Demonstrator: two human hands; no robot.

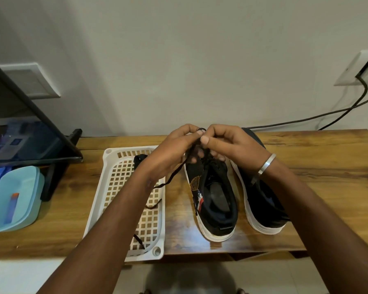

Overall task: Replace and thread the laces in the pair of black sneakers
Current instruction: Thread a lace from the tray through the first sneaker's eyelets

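Two black sneakers with white soles stand on the wooden table, heels toward me: the left sneaker and the right sneaker. My left hand and my right hand meet above the left sneaker's toe end, both pinching a black lace. A loop of it shows between my fingertips. The lace's free end trails down left over the white basket. Another black lace lies in the basket, partly hidden by my left forearm.
A teal lidded box sits at the left with a small orange-blue item on it. A dark screen on a stand fills the back left. Black cables run from a wall socket at the back right.
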